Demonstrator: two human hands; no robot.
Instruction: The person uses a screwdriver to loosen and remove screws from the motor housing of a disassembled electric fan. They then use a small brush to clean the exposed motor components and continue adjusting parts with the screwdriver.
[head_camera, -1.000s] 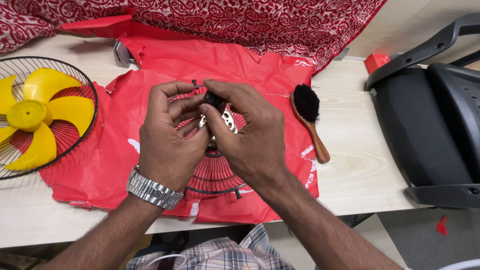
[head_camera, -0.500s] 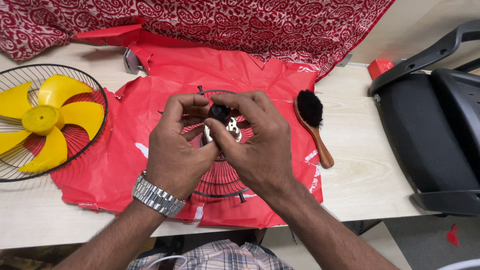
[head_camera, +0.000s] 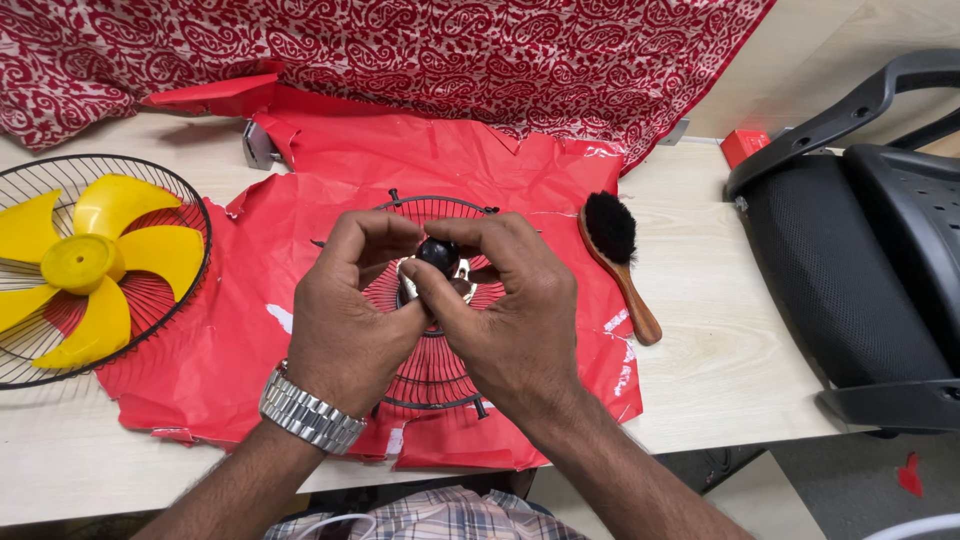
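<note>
Head view — both hands (head_camera: 440, 320) pinch black knob (head_camera: 438, 254) over wire grille (head_camera: 432, 375)

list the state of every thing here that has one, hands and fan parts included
left hand: closed on the small black knob, wristwatch on the wrist
right hand: fingertips pinching the small black knob
small black knob: held by both hands above the wire fan guard
wire fan guard: lying flat on the red sheet
yellow fan blade: lying in the second guard, off any motor
brush: lying on its side, untouched
red sheet: spread out, torn edges
</note>
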